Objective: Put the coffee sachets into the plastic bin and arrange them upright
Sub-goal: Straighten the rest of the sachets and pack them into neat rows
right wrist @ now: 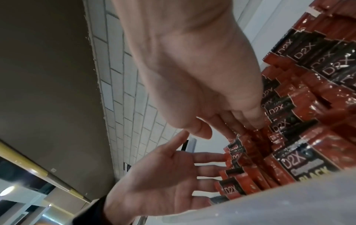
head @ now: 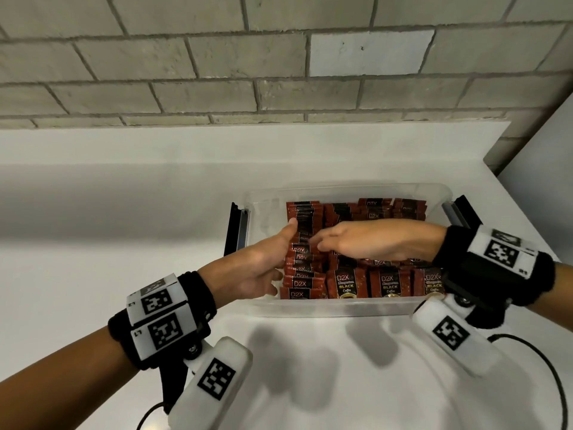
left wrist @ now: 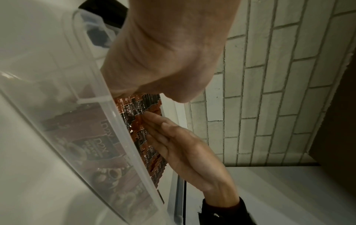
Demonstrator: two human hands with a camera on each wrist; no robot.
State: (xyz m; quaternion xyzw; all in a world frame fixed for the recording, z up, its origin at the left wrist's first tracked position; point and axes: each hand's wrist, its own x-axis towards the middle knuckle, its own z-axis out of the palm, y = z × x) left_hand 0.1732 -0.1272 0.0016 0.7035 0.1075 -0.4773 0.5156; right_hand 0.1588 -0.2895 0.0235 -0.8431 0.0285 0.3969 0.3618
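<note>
**Both hands in clear bin, squaring up sachet rows**

Surface: white counter [head: 124, 243], matte, w/ low white upstand at 12 o'clock. Behind it a grey-white brick wall [head: 217, 66]. Darker panel/side wall at 2 o'clock. Right wrist view shows dim ceiling area w/ yellowish strip and a lamp, blurry.

Container: plastic bin [head: 341, 308], clear, rectangular, sits on counter right of centre, black clip handles at its 9 and 3 o'clock ends [head: 235, 228]. Inside: coffee sachets [head: 387, 283], red/black, "D2X Black Coffee" print, standing upright in packed rows. Front row at 6 o'clock faces camera; more rows behind to 12 o'clock. A column along the bin's 9 o'clock part stands edge-on, tops stepped. Strip of bin floor at far 9 o'clock end looks bare of sachets.

Left hand [head: 263, 262]: in from 7 o'clock, fingers straight and together, spread flat against the side of the 9 o'clock sachet column, thumb up along it. Pressing, not gripping.

Right hand [head: 366, 240]: in from 3 o'clock across the bin top, fingers extended, tips on sachet tops near centre-left, close to left thumb. Flat touch, nothing clamped; whether a fingertip pinches one sachet, can't tell.

Both wrists carry black bands w/ white marker blocks [head: 158, 318]; black cable [head: 552, 383] trails at 5 o'clock.
</note>
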